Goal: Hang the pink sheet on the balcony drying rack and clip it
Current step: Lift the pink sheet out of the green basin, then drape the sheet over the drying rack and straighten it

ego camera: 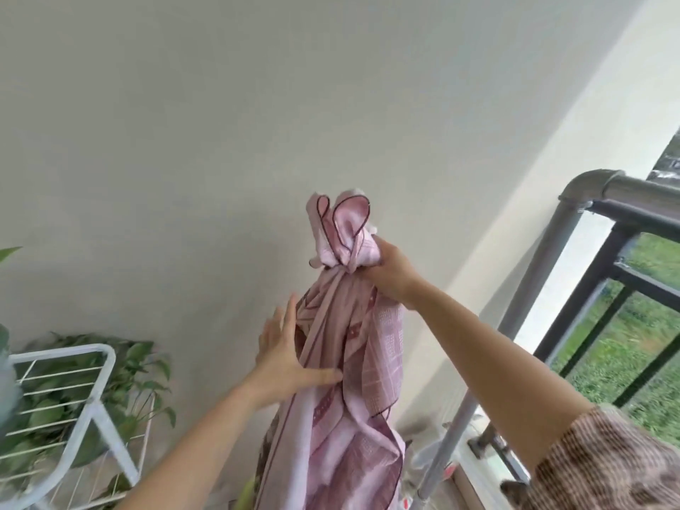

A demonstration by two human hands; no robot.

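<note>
Gripping bunched pink sheet (342, 325), right hand (390, 270)

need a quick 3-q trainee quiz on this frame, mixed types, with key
1. True or false: the sheet already hangs over the rack.
2. Which hand grips the sheet's bunched top? A) left B) right C) both
3. Fill in: the green thing behind the rack is a ___.
Key: 1 false, it is held up in the air, right of the rack; 2 B, the right hand, while the left hand touches it lower down; 3 plant.
</note>
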